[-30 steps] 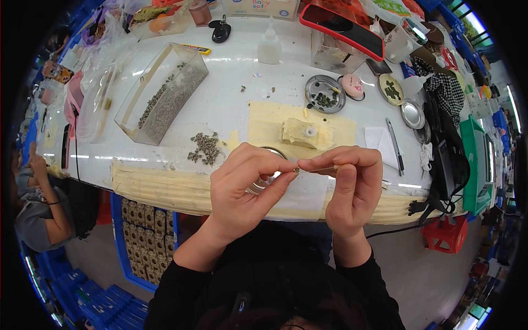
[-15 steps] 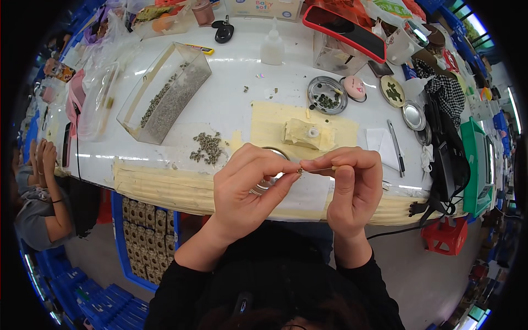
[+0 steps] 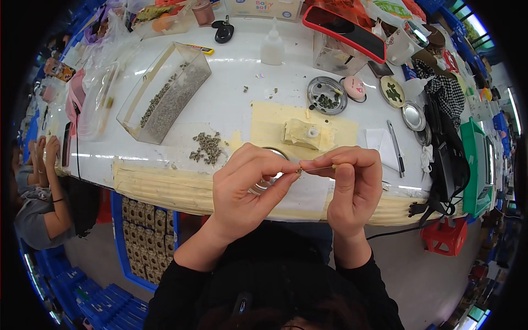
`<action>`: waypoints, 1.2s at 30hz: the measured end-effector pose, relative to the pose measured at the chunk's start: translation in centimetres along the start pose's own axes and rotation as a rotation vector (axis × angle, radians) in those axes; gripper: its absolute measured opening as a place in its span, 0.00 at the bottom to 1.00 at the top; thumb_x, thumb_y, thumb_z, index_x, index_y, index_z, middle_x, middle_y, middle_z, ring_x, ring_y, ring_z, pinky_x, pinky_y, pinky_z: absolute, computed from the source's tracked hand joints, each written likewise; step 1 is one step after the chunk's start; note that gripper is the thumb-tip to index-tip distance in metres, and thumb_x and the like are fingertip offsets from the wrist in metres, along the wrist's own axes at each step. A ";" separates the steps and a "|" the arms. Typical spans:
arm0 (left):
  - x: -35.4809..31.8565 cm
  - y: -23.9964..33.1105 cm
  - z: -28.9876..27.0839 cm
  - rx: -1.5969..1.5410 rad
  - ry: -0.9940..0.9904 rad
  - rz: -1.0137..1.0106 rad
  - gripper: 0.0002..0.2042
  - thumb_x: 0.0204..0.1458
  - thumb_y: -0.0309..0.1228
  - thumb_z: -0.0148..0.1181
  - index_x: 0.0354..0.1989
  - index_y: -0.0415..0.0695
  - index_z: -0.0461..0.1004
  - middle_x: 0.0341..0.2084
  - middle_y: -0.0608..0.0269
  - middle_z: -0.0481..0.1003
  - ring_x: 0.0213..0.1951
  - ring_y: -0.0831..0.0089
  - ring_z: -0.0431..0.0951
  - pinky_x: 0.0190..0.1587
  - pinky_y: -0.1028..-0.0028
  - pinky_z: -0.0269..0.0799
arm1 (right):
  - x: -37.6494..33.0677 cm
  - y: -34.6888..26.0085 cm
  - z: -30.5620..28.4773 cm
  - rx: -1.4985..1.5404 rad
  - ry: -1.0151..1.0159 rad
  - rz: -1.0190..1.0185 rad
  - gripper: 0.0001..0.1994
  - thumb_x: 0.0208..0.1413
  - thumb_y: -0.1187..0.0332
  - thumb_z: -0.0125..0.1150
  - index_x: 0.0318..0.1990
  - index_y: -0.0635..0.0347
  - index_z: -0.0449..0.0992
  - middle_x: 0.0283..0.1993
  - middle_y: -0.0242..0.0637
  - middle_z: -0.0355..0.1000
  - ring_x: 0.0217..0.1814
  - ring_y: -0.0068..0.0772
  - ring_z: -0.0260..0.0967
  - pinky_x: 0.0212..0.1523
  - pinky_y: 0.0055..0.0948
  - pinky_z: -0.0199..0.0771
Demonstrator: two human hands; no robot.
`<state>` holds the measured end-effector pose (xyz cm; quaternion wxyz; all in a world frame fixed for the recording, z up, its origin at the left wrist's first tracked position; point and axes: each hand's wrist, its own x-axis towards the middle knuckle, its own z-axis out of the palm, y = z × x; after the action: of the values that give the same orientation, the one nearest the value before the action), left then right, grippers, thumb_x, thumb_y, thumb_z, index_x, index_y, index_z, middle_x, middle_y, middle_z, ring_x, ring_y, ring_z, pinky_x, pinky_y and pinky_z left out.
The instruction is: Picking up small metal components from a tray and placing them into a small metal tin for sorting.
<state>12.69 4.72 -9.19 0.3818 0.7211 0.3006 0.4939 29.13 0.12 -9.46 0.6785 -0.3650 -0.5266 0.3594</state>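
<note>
Over the table's front edge, my left hand (image 3: 242, 190) pinches a tiny brass-coloured part (image 3: 300, 171) between thumb and index finger. My right hand (image 3: 355, 190) is closed on a thin needle-like tool (image 3: 320, 168), whose pale end sits by the thumb and whose tip reaches the part. The right index fingertip is close beside the left fingertips. A round shiny metal dish (image 3: 257, 190) is partly hidden behind my left hand. Just beyond my hands stands a tape-covered block (image 3: 301, 135) with a small white ring on it. A pile of small metal parts (image 3: 207, 148) lies to the left.
A clear bin of small parts (image 3: 165, 93) stands far left, a squeeze bottle (image 3: 271, 47) at the back. Right are a round dish of dark pieces (image 3: 328, 95), a red-cased phone (image 3: 345, 33) and a pen (image 3: 395, 148). A co-worker's hands (image 3: 47, 154) show at far left.
My hands and what they hold stay almost still. At far left, the co-worker's hands have shifted slightly.
</note>
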 end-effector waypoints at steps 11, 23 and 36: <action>-0.1 -1.0 -0.1 0.091 0.039 0.085 0.09 0.44 0.17 0.68 0.34 0.40 0.81 0.29 0.63 0.77 0.28 0.74 0.73 0.27 0.78 0.67 | 1.9 1.0 -2.6 -0.729 0.176 -0.224 0.03 0.62 0.76 0.58 0.38 0.66 0.72 0.37 0.40 0.73 0.36 0.31 0.74 0.38 0.27 0.75; -0.6 -1.5 -0.5 0.108 0.092 0.089 0.09 0.43 0.17 0.68 0.34 0.40 0.80 0.29 0.62 0.78 0.30 0.72 0.74 0.30 0.76 0.67 | 3.0 2.4 -1.9 -1.084 -0.017 -0.285 0.08 0.49 0.76 0.67 0.38 0.60 0.78 0.36 0.36 0.72 0.40 0.40 0.66 0.38 0.35 0.67; -1.0 -0.8 -0.6 0.081 0.096 0.079 0.09 0.43 0.18 0.70 0.34 0.41 0.81 0.28 0.63 0.77 0.29 0.71 0.74 0.31 0.75 0.67 | -0.4 0.2 0.6 -0.285 -0.080 0.138 0.04 0.55 0.75 0.63 0.37 0.63 0.80 0.35 0.35 0.75 0.38 0.30 0.69 0.41 0.27 0.68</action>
<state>11.77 4.48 -10.19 0.3178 0.7228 0.3096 0.5298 28.50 -0.08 -9.71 0.5720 -0.4783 -0.5725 0.3409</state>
